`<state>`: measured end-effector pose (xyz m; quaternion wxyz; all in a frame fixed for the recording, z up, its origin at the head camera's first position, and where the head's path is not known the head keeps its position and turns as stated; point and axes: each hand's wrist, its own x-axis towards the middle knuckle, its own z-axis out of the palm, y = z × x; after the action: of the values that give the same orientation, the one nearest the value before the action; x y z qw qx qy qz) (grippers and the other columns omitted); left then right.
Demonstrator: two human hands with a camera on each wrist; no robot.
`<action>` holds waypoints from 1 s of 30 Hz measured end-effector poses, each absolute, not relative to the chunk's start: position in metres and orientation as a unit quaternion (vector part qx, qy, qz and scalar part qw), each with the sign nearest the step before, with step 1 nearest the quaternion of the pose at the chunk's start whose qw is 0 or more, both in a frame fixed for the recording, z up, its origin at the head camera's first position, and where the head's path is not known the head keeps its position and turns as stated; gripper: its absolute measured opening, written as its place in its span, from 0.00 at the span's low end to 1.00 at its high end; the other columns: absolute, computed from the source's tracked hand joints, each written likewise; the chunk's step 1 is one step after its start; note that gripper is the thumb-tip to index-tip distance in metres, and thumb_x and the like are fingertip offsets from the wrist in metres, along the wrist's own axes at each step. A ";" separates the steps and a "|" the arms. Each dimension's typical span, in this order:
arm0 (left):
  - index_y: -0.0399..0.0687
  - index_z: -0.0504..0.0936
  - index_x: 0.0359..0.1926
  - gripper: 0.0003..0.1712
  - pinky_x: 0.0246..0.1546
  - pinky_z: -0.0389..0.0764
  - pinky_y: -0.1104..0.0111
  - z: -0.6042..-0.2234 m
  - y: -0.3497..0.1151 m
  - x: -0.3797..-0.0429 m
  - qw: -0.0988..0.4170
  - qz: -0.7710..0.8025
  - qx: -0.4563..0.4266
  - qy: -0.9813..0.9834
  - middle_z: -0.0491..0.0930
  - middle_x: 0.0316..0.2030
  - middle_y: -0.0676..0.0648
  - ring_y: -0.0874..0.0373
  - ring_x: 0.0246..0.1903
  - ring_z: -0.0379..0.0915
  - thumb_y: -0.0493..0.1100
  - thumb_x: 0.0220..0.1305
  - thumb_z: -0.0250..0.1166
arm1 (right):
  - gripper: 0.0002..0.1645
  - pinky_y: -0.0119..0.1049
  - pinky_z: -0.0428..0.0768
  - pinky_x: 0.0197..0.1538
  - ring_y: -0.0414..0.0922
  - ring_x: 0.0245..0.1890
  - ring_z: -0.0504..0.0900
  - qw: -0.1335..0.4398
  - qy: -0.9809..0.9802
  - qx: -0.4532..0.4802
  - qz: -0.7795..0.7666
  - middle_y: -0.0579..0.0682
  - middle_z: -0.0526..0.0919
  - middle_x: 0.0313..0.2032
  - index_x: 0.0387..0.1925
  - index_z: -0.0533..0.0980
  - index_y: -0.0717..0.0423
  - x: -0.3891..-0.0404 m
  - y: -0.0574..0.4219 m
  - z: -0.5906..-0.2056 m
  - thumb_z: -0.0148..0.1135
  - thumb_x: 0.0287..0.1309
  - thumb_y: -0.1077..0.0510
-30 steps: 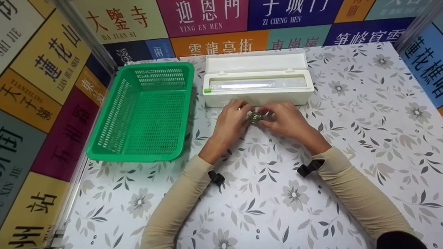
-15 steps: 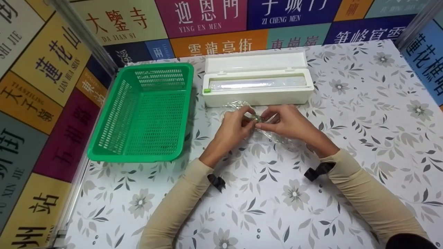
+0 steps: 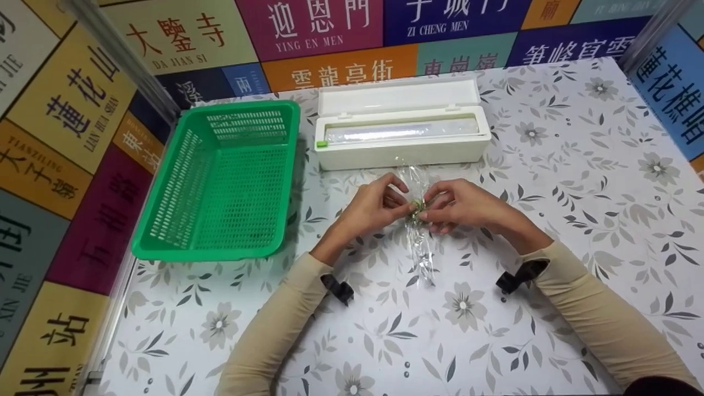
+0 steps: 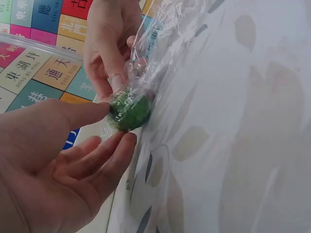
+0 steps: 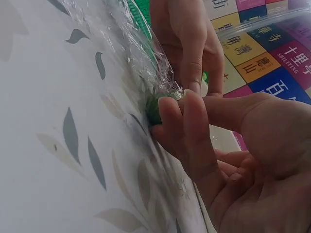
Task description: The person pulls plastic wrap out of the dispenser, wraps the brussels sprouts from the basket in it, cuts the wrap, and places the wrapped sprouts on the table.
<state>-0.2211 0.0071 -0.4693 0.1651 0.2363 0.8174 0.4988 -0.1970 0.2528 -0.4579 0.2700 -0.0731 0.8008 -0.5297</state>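
Observation:
A small, round green thing, wrapped in crumpled clear plastic wrap, is between both hands in front of the dispenser. My left hand pinches it from the left, thumb on one side and fingertips on the other in the left wrist view. From the right, my right hand pinches the wrapped thing with thumb and fingers. Loose ends of the wrap stick out above and below the hands. In the right wrist view, the fingers hide most of the green thing.
A white plastic wrap dispenser stands behind the hands, its lid raised and a roll of film inside. To the left is a green perforated basket. Printed panels border the flower-patterned table at the back and sides.
Both hands have come a little away from the dispenser with the wrapped green thing. The loose wrap, earlier spread crosswise, now points toward and away from the body.

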 end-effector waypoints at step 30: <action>0.42 0.91 0.49 0.13 0.56 0.85 0.76 -0.471 -0.005 -0.232 0.090 0.418 0.419 0.801 0.92 0.49 0.45 0.55 0.52 0.89 0.27 0.68 0.68 | 0.09 0.35 0.90 0.45 0.43 0.38 0.90 0.098 0.848 -0.291 -0.432 0.45 0.92 0.40 0.41 0.88 0.49 -0.205 0.256 -0.475 0.81 0.61 0.60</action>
<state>-0.2319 -0.0046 -0.4713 0.0905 0.4191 0.8007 0.4184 -0.2046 0.2559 -0.4749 0.0981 -0.2911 0.8481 -0.4316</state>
